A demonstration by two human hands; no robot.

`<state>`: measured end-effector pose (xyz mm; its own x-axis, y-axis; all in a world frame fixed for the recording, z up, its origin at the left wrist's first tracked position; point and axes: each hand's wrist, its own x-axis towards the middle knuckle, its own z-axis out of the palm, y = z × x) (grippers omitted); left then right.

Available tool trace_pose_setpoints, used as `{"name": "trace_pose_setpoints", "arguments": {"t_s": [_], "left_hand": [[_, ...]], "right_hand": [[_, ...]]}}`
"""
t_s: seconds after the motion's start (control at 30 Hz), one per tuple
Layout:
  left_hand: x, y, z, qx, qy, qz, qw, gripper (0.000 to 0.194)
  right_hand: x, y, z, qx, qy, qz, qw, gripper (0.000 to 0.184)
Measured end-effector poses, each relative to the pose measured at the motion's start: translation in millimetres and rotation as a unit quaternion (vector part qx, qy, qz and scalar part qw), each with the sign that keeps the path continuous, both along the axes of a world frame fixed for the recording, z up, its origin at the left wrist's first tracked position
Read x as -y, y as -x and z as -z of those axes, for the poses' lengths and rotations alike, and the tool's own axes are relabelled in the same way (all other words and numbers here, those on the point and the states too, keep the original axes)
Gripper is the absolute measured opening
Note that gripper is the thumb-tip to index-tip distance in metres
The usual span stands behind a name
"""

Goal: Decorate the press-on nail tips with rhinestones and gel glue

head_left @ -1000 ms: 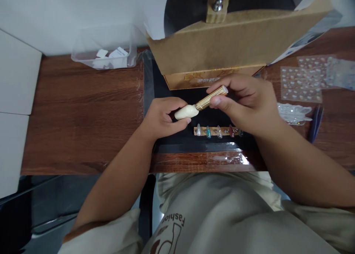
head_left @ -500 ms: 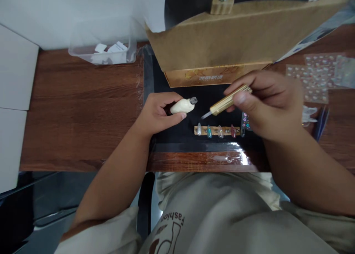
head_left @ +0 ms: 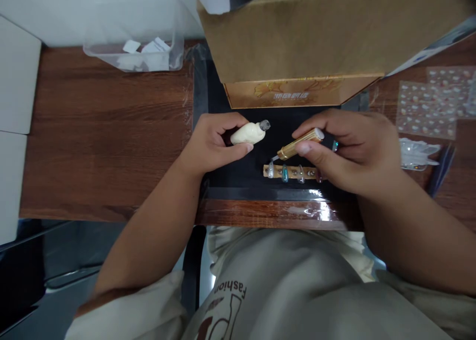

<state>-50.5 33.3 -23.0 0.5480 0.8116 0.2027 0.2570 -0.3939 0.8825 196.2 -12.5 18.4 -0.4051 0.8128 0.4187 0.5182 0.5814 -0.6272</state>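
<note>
My left hand (head_left: 210, 144) is closed around a small cream-coloured bottle (head_left: 245, 134), whose dark grey neck tilts up to the right without a cap. Pinched between thumb and fingers of my right hand (head_left: 359, 154) is a nail brush (head_left: 296, 145) with a ribbed gold handle. Its pale tip points down-left, right by the leftmost nail; whether they touch I cannot tell. A light wooden strip (head_left: 277, 173) carries false nails: a silvery nail (head_left: 270, 170), a teal nail (head_left: 284, 173), a clear glittery nail (head_left: 301, 175) and a dark red one partly behind my right hand.
A large cardboard box (head_left: 297, 42) stands at the back of the black mat (head_left: 238, 181). A clear plastic bin (head_left: 111, 60) with white papers sits back left. Sticker sheets (head_left: 426, 109) and a small tray of clear nail tips (head_left: 418, 154) lie to the right.
My right hand has brought the brush down and slightly left, towards the leftmost nail. My left hand keeps the bottle. The view has tilted slightly, so the background sits higher.
</note>
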Motion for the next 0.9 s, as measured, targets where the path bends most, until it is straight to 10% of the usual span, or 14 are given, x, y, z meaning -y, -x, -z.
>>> {"name": "trace_pose_setpoints", "arguments": {"t_s": [0.9], "left_hand": [[2.9, -0.8, 1.9, -0.010, 0.010, -0.020, 1.000, 0.018]], "right_hand": [[7.4, 2.4, -8.0, 0.050, -0.014, -0.062, 0.997, 0.008]]}}
